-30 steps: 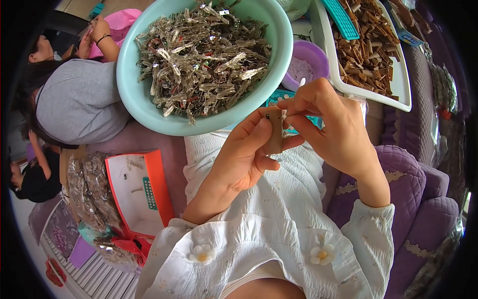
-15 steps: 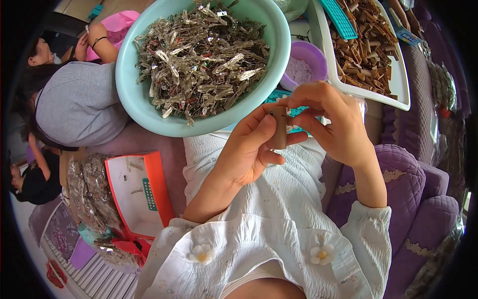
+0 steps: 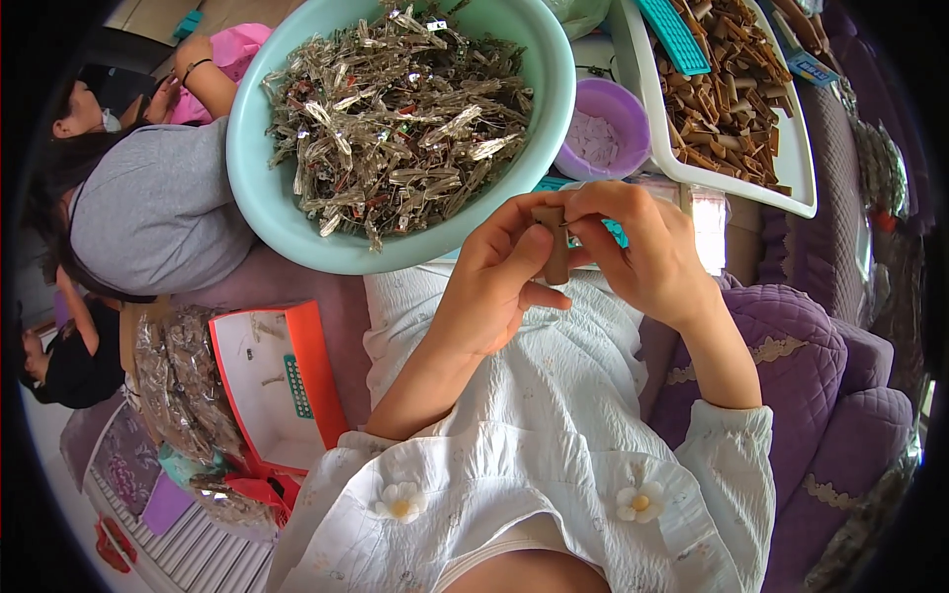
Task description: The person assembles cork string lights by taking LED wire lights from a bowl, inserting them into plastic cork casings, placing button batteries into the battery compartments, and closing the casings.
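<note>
Over my lap, my left hand [image 3: 482, 287] is closed round a small brown tube-like piece [image 3: 558, 261], with the thumb against its side. My right hand [image 3: 647, 252] is pinched at the upper right edge of that piece. A thin dark bit shows by its fingertips, but what it is stays too small to make out. Behind the fingers, part of a teal board [image 3: 615, 231] is visible, mostly hidden by my hands.
A mint-green basin [image 3: 259, 222] full of clear-wrapped bundles stands ahead. Right of it are a purple bowl [image 3: 638, 124] with white bits and a white tray [image 3: 806, 183] of brown pieces. An orange-and-white box [image 3: 321, 371] lies left; a person in grey [image 3: 158, 203] sits beyond.
My right hand has shifted slightly left, and its fingertips have closed in on the brown piece's upper edge. My left hand still holds the piece, which has turned slightly.
</note>
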`<state>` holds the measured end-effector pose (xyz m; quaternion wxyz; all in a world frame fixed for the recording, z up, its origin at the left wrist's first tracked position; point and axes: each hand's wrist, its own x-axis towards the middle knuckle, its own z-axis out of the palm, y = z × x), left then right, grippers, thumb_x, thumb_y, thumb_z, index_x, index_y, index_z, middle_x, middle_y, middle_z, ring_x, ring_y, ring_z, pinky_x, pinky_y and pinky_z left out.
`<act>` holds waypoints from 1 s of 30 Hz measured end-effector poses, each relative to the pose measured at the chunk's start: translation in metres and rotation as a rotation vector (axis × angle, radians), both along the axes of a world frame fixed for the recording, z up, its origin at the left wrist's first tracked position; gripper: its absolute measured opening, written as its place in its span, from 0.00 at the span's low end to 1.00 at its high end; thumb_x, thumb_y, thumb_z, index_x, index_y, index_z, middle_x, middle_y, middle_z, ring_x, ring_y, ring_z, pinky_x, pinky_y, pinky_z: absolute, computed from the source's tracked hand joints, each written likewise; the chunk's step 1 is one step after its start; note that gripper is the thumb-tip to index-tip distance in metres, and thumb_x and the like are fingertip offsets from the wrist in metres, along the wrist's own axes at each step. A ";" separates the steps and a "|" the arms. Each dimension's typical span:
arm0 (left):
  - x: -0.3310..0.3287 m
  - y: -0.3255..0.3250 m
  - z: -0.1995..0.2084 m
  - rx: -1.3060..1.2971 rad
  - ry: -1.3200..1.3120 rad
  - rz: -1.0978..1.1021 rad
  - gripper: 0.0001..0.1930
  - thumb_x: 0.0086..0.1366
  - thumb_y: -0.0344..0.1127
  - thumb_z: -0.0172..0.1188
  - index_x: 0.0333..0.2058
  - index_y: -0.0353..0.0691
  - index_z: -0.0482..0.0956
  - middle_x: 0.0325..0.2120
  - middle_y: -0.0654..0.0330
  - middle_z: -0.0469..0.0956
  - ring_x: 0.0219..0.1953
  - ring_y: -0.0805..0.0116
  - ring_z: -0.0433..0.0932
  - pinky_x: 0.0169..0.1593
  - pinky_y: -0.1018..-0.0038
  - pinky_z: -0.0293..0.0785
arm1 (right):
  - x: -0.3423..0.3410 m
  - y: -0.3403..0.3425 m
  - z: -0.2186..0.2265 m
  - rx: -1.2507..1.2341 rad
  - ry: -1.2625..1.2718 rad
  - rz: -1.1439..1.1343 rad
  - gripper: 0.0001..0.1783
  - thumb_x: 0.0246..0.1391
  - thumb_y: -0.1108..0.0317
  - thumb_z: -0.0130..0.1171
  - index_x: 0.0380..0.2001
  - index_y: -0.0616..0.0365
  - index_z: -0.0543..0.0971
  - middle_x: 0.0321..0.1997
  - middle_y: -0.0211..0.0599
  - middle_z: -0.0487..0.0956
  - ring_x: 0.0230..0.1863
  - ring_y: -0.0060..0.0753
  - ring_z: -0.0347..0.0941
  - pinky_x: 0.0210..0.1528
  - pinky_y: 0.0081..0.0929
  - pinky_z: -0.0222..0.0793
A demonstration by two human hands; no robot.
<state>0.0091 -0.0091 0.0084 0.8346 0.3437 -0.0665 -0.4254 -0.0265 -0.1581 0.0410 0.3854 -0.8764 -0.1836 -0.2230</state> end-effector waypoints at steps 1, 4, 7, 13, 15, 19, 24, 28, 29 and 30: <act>0.001 -0.001 0.000 0.012 0.001 0.003 0.17 0.60 0.36 0.45 0.46 0.35 0.61 0.24 0.66 0.67 0.22 0.82 0.67 0.25 0.82 0.76 | 0.000 -0.001 0.001 -0.018 0.031 -0.005 0.13 0.40 0.80 0.52 0.33 0.61 0.66 0.23 0.37 0.71 0.23 0.36 0.71 0.22 0.24 0.67; 0.001 -0.004 -0.004 0.056 -0.075 0.033 0.16 0.61 0.36 0.42 0.46 0.35 0.62 0.25 0.66 0.66 0.24 0.82 0.67 0.24 0.82 0.74 | 0.004 -0.005 0.000 -0.011 0.073 -0.008 0.14 0.39 0.79 0.54 0.33 0.59 0.67 0.24 0.37 0.72 0.24 0.36 0.71 0.24 0.25 0.67; 0.003 -0.006 0.010 0.075 -0.029 0.078 0.16 0.62 0.37 0.40 0.47 0.35 0.61 0.28 0.64 0.66 0.24 0.83 0.64 0.20 0.86 0.66 | 0.010 -0.015 0.005 0.032 0.077 -0.036 0.14 0.39 0.78 0.55 0.34 0.59 0.69 0.26 0.37 0.73 0.26 0.35 0.72 0.27 0.24 0.68; 0.010 0.006 0.002 -0.108 0.001 0.098 0.23 0.61 0.45 0.41 0.50 0.35 0.55 0.31 0.61 0.64 0.20 0.82 0.57 0.16 0.88 0.53 | 0.028 -0.045 0.015 0.407 0.139 -0.134 0.11 0.44 0.77 0.50 0.36 0.61 0.71 0.24 0.37 0.74 0.28 0.22 0.73 0.28 0.18 0.68; 0.010 0.006 0.007 -0.100 -0.021 0.082 0.23 0.61 0.45 0.43 0.49 0.35 0.56 0.31 0.61 0.64 0.20 0.83 0.58 0.15 0.89 0.52 | 0.043 -0.057 -0.004 0.108 0.652 -0.284 0.11 0.49 0.75 0.45 0.38 0.62 0.69 0.24 0.36 0.73 0.25 0.20 0.72 0.26 0.16 0.67; 0.015 0.009 0.010 -0.021 -0.049 0.066 0.20 0.61 0.44 0.42 0.48 0.38 0.57 0.29 0.64 0.62 0.18 0.86 0.55 0.16 0.90 0.52 | 0.046 -0.063 0.001 0.298 0.744 -0.392 0.12 0.49 0.71 0.46 0.39 0.60 0.70 0.20 0.34 0.73 0.19 0.19 0.71 0.21 0.17 0.66; 0.018 0.014 0.004 -0.191 0.158 -0.009 0.20 0.61 0.44 0.44 0.47 0.39 0.59 0.27 0.65 0.61 0.16 0.85 0.53 0.14 0.89 0.48 | 0.043 -0.060 0.008 0.426 0.646 -0.271 0.11 0.50 0.71 0.46 0.37 0.63 0.71 0.19 0.30 0.72 0.19 0.15 0.65 0.22 0.13 0.61; 0.016 0.008 0.009 -0.240 0.313 0.072 0.20 0.60 0.45 0.44 0.46 0.39 0.58 0.34 0.61 0.66 0.31 0.71 0.69 0.17 0.85 0.68 | 0.028 -0.041 0.001 0.546 0.622 -0.139 0.09 0.51 0.72 0.46 0.35 0.64 0.70 0.22 0.28 0.71 0.22 0.14 0.65 0.25 0.13 0.62; 0.015 0.005 0.014 -0.138 0.351 0.165 0.21 0.60 0.46 0.43 0.46 0.39 0.57 0.38 0.59 0.66 0.39 0.63 0.72 0.20 0.81 0.76 | 0.023 -0.034 0.002 0.547 0.621 -0.141 0.09 0.51 0.72 0.46 0.35 0.64 0.70 0.22 0.28 0.71 0.22 0.14 0.65 0.25 0.13 0.62; 0.017 0.008 0.006 -0.334 0.360 0.111 0.20 0.60 0.46 0.43 0.46 0.40 0.57 0.44 0.56 0.64 0.49 0.54 0.63 0.31 0.70 0.79 | 0.018 -0.022 0.005 0.624 0.541 -0.189 0.09 0.51 0.72 0.47 0.35 0.64 0.70 0.23 0.28 0.71 0.23 0.14 0.65 0.26 0.14 0.62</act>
